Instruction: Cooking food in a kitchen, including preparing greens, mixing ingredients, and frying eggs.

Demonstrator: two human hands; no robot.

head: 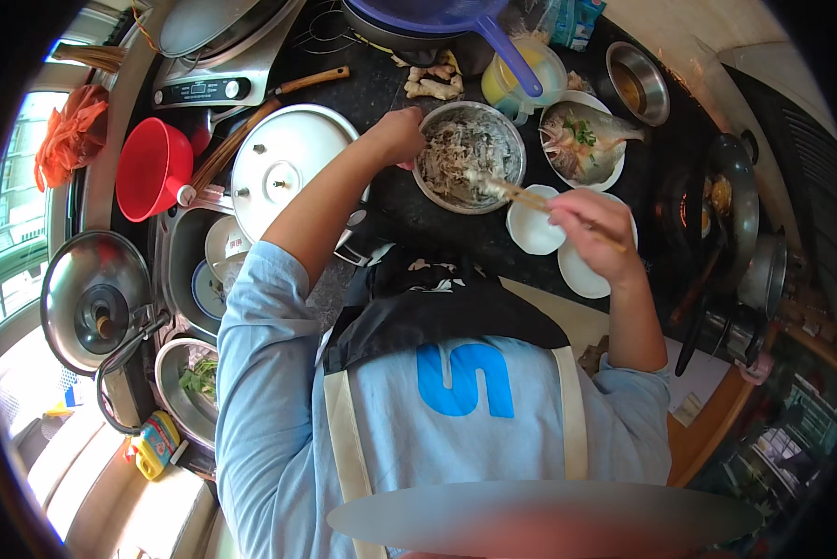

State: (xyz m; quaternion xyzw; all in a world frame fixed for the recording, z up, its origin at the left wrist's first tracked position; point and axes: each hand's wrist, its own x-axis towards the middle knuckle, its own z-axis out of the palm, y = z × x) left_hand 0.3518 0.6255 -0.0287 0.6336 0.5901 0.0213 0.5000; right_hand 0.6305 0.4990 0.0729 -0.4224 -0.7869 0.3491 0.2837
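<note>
My left hand (407,136) grips the left rim of a metal mixing bowl (521,168) on the dark counter. Inside the bowl is a pale, lumpy coated mixture (453,157); what it is made of I cannot tell. In my right hand (589,230) is a pair of wooden chopsticks (526,195), their tips over the bowl's lower right with white batter-like stuff clinging to them. Below the chopsticks stands a small white bowl (534,234). Another white dish (582,271) lies partly hidden under my right hand.
Fish with chopped greens (586,136) lies on a white plate, right of the mixing bowl. A wok (736,202) with browned food sits far right. Left are a white pot lid (296,164), a red plastic dipper (154,169) and the sink (181,269). Ginger (434,82) lies behind.
</note>
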